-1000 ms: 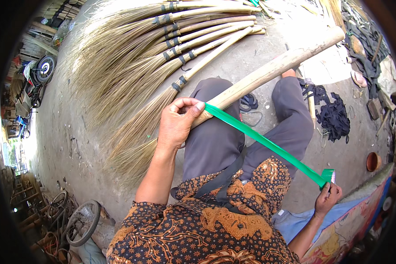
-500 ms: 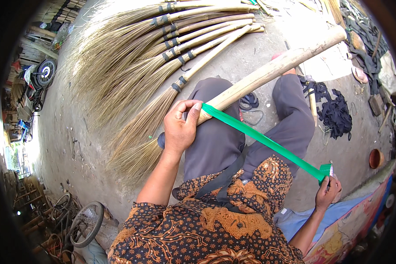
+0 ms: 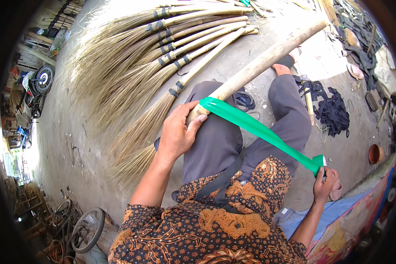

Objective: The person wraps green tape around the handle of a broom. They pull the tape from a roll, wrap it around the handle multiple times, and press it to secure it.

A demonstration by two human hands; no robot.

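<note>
Across my lap slants a thick pale wooden broom handle (image 3: pixel 268 61), its far end up at the right. My left hand (image 3: pixel 179 130) is closed round it near the bristle end, thumb along the wood. Just above that hand, a band of green tape (image 3: pixel 257 129) lies over the handle. From there the tape stretches down to the right, to a small green roll (image 3: pixel 317 165) that my right hand (image 3: pixel 324 184) grips by its edge. Straw bristles (image 3: pixel 136 165) show beyond my left wrist; where they join the handle is hidden.
Several straw brooms (image 3: pixel 163 39) with black bindings lie fanned out on the floor at the far left. Black cloth strips (image 3: pixel 334 112) lie at the right, near a brown pot (image 3: pixel 375 154). A bicycle wheel (image 3: pixel 88 229) stands at the lower left.
My left hand has gone from pinching the tape against the handle to gripping the wood below it. The tape now passes over the handle. The handle's far end has shifted left.
</note>
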